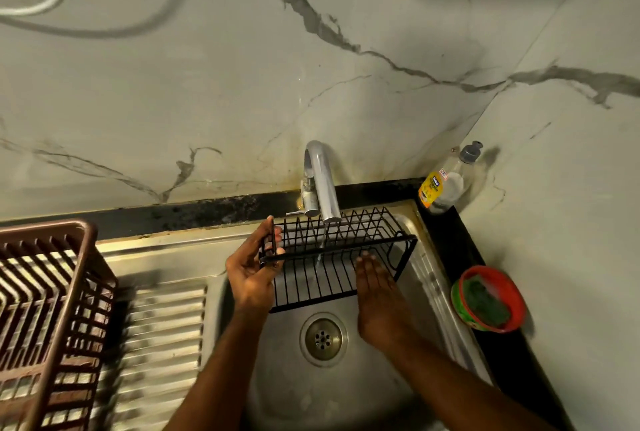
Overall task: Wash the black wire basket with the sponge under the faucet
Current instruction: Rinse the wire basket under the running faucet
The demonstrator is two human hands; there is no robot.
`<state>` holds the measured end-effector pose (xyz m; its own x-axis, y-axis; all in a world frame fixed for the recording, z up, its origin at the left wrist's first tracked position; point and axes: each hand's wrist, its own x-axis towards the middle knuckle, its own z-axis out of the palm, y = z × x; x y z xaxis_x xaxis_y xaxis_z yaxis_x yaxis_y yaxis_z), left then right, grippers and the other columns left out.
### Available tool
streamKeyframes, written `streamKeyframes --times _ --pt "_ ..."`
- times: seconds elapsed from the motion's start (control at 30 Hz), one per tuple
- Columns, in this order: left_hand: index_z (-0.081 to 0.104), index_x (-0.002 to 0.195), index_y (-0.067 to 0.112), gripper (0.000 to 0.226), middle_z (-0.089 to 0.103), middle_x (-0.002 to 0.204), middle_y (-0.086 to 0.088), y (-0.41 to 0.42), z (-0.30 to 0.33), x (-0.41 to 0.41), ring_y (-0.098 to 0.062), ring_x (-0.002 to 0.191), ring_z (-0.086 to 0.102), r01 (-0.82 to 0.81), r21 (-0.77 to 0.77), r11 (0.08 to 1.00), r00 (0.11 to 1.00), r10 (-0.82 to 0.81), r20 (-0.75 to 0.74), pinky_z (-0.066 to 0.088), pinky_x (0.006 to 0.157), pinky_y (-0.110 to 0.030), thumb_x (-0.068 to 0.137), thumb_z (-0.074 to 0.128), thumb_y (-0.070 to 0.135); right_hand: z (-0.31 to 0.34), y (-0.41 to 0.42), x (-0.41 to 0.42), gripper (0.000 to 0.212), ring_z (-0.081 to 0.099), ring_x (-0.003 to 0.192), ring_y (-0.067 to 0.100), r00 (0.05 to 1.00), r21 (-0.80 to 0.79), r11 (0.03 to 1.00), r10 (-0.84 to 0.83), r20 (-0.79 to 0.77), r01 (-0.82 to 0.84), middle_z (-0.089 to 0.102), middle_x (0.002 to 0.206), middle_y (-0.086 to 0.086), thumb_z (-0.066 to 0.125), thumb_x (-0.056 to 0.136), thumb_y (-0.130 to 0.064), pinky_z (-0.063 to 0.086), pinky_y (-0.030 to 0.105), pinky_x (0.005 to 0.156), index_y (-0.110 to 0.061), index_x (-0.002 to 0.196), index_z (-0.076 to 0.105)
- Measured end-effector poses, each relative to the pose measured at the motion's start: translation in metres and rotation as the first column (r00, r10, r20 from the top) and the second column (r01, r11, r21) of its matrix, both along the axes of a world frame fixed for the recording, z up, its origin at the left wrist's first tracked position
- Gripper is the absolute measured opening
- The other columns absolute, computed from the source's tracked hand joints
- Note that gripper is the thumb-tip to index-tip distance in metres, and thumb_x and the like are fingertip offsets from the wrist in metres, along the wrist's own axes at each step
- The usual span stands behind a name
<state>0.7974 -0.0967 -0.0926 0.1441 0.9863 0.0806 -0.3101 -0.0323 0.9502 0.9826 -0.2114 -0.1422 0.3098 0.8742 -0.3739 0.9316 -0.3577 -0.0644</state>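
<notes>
Basket (337,257) of black wire held over sink (420,278), under running faucet (320,184). Left hand (254,273) grips its left end; right hand (379,299) flat, fingers straight against near side. Sponge (486,302) in red bowl (465,278) on desk, right.

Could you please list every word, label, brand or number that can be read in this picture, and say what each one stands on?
Nothing here can be read with confidence.
Bottle at the sink's back right corner: its yellow label carries dark print and a small red and white mark, all too small and blurred to read.
Red tub holding a green pad: patterned rim, no legible text.
Black wire basket, faucet, brown rack: no text visible.
</notes>
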Motion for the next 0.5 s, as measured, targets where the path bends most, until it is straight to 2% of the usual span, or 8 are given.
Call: streamKeyframes --times 0.07,0.1,0.13,0.2,0.3,0.37,0.43,0.5 --pt "0.044 0.143 0.001 0.084 0.075 0.119 0.015 0.001 0.001 0.003 -0.011 0.121 0.067 -0.012 0.013 1.0 1.0 0.012 0.006 0.056 0.093 -0.023 0.061 0.047 -0.012 0.0 0.017 -0.023 0.107 -0.022 0.15 0.04 0.988 -0.011 0.988 -0.156 0.02 0.156 -0.032 0.156 0.025 0.059 0.09 -0.025 -0.005 0.048 0.125 -0.001 0.149 -0.026" --pt "0.044 0.143 0.001 0.083 0.075 0.12 0.015 -0.001 0.004 0.005 -0.011 0.121 0.067 -0.014 0.009 1.0 1.0 0.013 0.004 0.056 0.092 -0.023 0.061 0.047 -0.012 0.001 0.025 -0.036 0.107 -0.021 0.148 0.046 0.985 -0.023 0.985 -0.168 0.043 0.169 -0.029 0.155 0.031 0.059 0.091 -0.033 -0.003 0.053 0.124 0.003 0.149 -0.023" --pt "0.044 0.144 0.001 0.083 0.075 0.119 0.016 -0.004 0.007 0.009 -0.01 0.12 0.068 -0.015 -0.005 1.0 1.0 0.015 -0.003 0.057 0.091 -0.022 0.062 0.047 -0.012 0.0 0.032 -0.052 0.107 -0.021 0.146 0.051 0.987 -0.044 0.988 -0.146 0.059 0.149 -0.027 0.154 0.035 0.058 0.092 -0.037 -0.003 0.056 0.123 0.006 0.149 -0.022" --pt "0.047 0.142 0.004 0.081 0.076 0.115 0.018 -0.008 0.012 0.015 -0.007 0.117 0.069 -0.026 -0.041 0.999 0.999 0.025 -0.035 0.056 0.089 -0.02 0.062 0.048 -0.01 -0.004 0.037 -0.09 0.102 -0.028 0.142 0.054 0.999 -0.026 0.999 -0.042 -0.013 0.042 -0.03 0.151 0.036 0.053 0.094 -0.037 -0.005 0.06 0.122 0.005 0.149 -0.022" --pt "0.06 0.133 0.014 0.073 0.076 0.115 0.019 -0.005 0.008 0.016 -0.003 0.119 0.067 -0.042 -0.093 0.995 0.993 0.031 -0.115 0.058 0.094 -0.024 0.068 0.045 -0.018 -0.006 0.034 -0.122 0.099 -0.034 0.144 0.041 0.955 0.012 0.965 0.261 -0.142 -0.262 -0.038 0.154 0.023 0.052 0.096 -0.031 -0.008 0.053 0.123 -0.003 0.152 -0.025" --pt "0.063 0.131 0.015 0.074 0.075 0.118 0.013 0.001 0.002 0.008 -0.008 0.121 0.066 -0.059 -0.102 0.993 0.989 0.044 -0.141 0.056 0.102 -0.033 0.073 0.045 -0.029 -0.001 0.029 -0.107 0.104 -0.032 0.146 0.029 0.899 0.048 0.907 0.42 -0.126 -0.417 -0.036 0.156 0.011 0.058 0.091 -0.019 -0.012 0.047 0.123 -0.012 0.152 -0.026" --pt "0.059 0.135 0.009 0.073 0.075 0.12 0.01 0.008 -0.001 -0.001 -0.012 0.122 0.067 -0.08 -0.117 0.99 0.993 0.069 -0.099 0.057 0.1 -0.032 0.069 0.049 -0.023 0.004 0.024 -0.074 0.112 -0.028 0.147 0.02 0.887 0.1 0.891 0.451 -0.096 -0.442 -0.03 0.16 0.002 0.063 0.083 -0.007 -0.011 0.041 0.123 -0.019 0.154 -0.022" --pt "0.054 0.138 0.006 0.078 0.075 0.12 0.012 0.012 -0.001 -0.008 -0.013 0.121 0.068 -0.093 -0.1 0.991 0.994 0.087 -0.065 0.057 0.092 -0.023 0.064 0.047 -0.02 0.007 0.021 -0.038 0.113 -0.024 0.15 0.022 0.915 0.059 0.913 0.404 -0.004 -0.403 -0.029 0.162 0.0 0.062 0.082 -0.004 -0.009 0.042 0.123 -0.021 0.156 -0.022"
